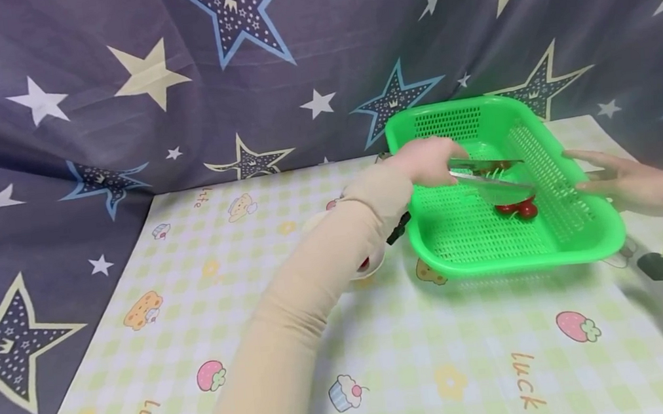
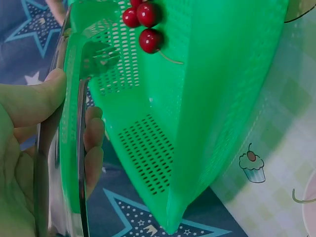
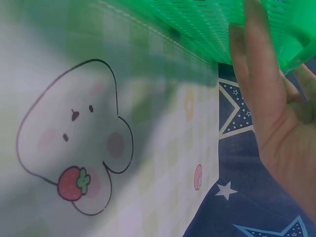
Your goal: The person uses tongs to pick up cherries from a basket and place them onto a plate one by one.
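My left hand (image 1: pixel 429 160) holds a pair of metal tongs (image 1: pixel 498 182) over the green plastic basket (image 1: pixel 514 262). In the left wrist view the thumb lies on one arm of the tongs (image 2: pixel 82 163) and the fingers curl round the other side. Red cherries (image 1: pixel 526 210) with stems lie on the basket floor beneath the tongs' tips; whether the tips touch one is unclear. My right hand (image 1: pixel 631 181) touches the basket's right side with extended fingers. In the right wrist view those fingers (image 3: pixel 261 54) reach to the basket's perforated wall.
A light bowl (image 1: pixel 376 263) with something red in it stands left of the basket, largely hidden by my left forearm. The patterned tablecloth (image 1: pixel 397 352) covers the table. A dark star-printed curtain (image 1: pixel 318 57) hangs close behind the basket.
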The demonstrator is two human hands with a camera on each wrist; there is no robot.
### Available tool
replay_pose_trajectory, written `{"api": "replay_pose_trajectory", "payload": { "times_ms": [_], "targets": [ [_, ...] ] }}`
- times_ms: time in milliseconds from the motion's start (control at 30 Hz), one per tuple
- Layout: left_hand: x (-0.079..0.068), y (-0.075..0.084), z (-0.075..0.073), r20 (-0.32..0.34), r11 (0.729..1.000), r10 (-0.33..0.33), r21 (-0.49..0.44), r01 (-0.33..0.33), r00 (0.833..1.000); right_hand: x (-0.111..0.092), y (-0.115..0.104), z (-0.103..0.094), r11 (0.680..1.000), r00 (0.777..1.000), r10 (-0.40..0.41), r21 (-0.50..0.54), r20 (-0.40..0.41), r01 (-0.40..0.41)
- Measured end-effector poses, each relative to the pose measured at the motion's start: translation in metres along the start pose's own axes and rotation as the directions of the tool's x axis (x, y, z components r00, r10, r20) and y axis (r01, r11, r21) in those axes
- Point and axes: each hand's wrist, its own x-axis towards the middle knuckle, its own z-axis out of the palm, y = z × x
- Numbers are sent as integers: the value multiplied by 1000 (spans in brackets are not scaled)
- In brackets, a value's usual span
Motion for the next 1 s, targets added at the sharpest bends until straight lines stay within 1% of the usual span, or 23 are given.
{"api": "replay_pose_trajectory", "payload": {
  "times_ms": [200, 333, 467, 667, 867, 1000],
  "targets": [
    [10, 8, 5, 34, 999, -35, 41, 34, 999, 0, 2, 0, 1000, 1000, -7, 19, -3, 7],
    [14, 10, 7, 56, 997, -42, 66, 38, 998, 0, 2, -1, 1000, 1000, -9, 12, -4, 9],
    [15, 10, 9, 61, 994, -50, 96, 44, 997, 0, 2, -1, 1000, 1000, -9, 8, -3, 9],
    [15, 12, 12, 71, 993, -65, 103, 58, 995, 2, 4, -3, 1000, 1000, -7, 5, -5, 7],
    [16, 16, 11, 71, 989, -59, 143, 48, 996, 1, 4, -2, 1000, 1000, -1, 15, -8, 1],
    [17, 18, 11, 82, 985, -66, 167, 52, 994, 1, 5, -3, 1000, 1000, -4, 20, -9, 4]
  ]
}}
